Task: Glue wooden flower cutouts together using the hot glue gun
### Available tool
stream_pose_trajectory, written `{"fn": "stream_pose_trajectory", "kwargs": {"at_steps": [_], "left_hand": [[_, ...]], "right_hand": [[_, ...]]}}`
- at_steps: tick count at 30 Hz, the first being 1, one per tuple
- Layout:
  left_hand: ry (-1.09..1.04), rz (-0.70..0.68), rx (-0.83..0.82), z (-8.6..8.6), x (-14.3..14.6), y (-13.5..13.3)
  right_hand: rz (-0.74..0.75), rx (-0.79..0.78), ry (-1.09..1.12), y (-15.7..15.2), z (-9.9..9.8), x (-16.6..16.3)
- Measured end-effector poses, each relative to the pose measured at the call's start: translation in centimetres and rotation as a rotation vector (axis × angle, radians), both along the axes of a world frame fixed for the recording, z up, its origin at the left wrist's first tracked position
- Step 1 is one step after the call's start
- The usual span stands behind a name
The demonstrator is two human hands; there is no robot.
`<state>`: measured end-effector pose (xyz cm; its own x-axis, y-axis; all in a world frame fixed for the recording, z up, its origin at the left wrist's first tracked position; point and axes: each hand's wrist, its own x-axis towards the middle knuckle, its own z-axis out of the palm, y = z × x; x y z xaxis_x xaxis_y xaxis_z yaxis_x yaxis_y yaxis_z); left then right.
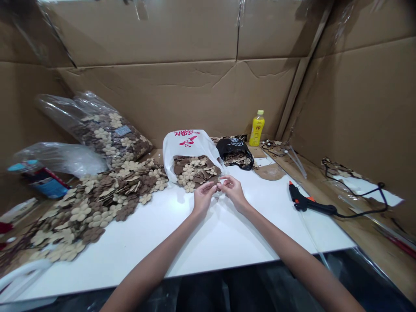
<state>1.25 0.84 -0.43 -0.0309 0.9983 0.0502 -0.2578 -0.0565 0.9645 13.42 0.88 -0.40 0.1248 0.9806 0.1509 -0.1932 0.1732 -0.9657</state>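
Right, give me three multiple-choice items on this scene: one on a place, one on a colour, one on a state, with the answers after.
1. Where does the yellow plastic bottle stand?
A) At the table's near edge
B) At the back, by the brown cardboard wall
C) Inside a bag

2. What colour is the printing on the white plastic bag?
A) Pink
B) Green
C) Blue

3. How does the black hot glue gun lie?
A) Upright on a stand
B) Gripped in a hand
C) On its side, unheld

Answers:
1 B: the bottle stands far back, right of the bag.
2 A: pink markings show on the bag's upper part.
3 C: it lies on its side with its cord trailing, no hand on it.
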Motion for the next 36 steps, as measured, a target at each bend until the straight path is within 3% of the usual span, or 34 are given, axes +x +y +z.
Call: {"fn": "stream_pose_trajectory", "kwargs": {"at_steps": [3,7,22,36], "left_hand": [[0.015,-0.003,0.036,0.0,0.0,0.0],[0.066,0.008,0.061,0.0,0.0,-0.1],[0.051,0.035,0.000,-0.5,-0.2,0.6],[0.047,0.040,0.017,0.4,-0.3,0.4]], "right_hand": [[0.153,-0.103,0.137,0.2,-0.4,-0.1],[0.307,-0.065,0.127,0.4,-0.9,-0.2],[0.252,-0.023,0.105,0.4,-1.0,-0.2],[0.059,-0.083,0.050,0.9,-0.4,1.2]]}}
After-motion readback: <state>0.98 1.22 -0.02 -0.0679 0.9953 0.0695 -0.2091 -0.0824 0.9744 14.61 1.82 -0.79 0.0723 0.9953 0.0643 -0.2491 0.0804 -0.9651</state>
